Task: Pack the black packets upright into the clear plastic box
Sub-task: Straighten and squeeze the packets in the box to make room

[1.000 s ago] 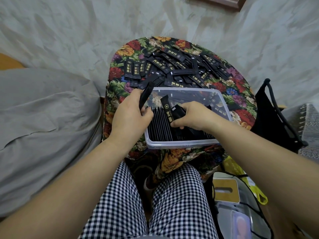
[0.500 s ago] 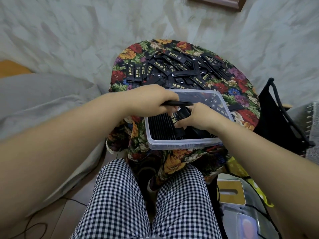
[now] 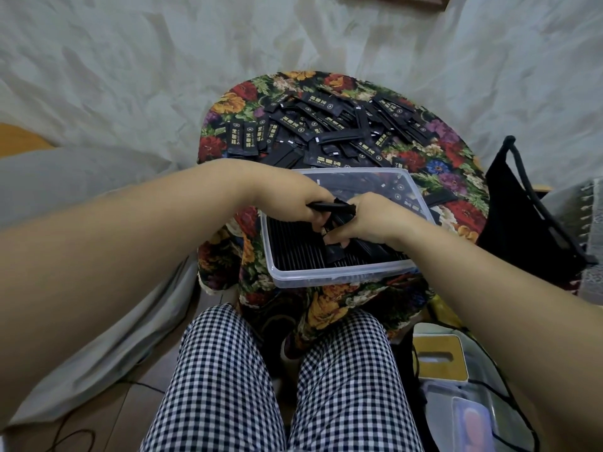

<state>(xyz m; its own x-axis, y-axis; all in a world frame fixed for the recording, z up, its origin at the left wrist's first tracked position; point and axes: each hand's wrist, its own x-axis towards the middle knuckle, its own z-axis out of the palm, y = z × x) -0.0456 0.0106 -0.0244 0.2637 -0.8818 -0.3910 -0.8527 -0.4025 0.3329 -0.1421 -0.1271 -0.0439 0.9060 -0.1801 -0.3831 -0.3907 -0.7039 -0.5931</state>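
— How full is the clear plastic box (image 3: pixel 329 278)?
— Its near part holds tight upright rows (image 3: pixel 293 252) of black packets. The far end I can't read. It sits at the near edge of the table (image 3: pixel 456 164).
— Your hands?
— My left hand (image 3: pixel 287 200) has its fingers (image 3: pixel 310 220) curled round one packet (image 3: pixel 326 207), flat over the box. My right hand (image 3: pixel 368 220) pinches a small bunch (image 3: pixel 337 252) among the rows.
— Much left?
— Plenty, I'd say: a big loose pile (image 3: pixel 326 125) lies beyond the box.
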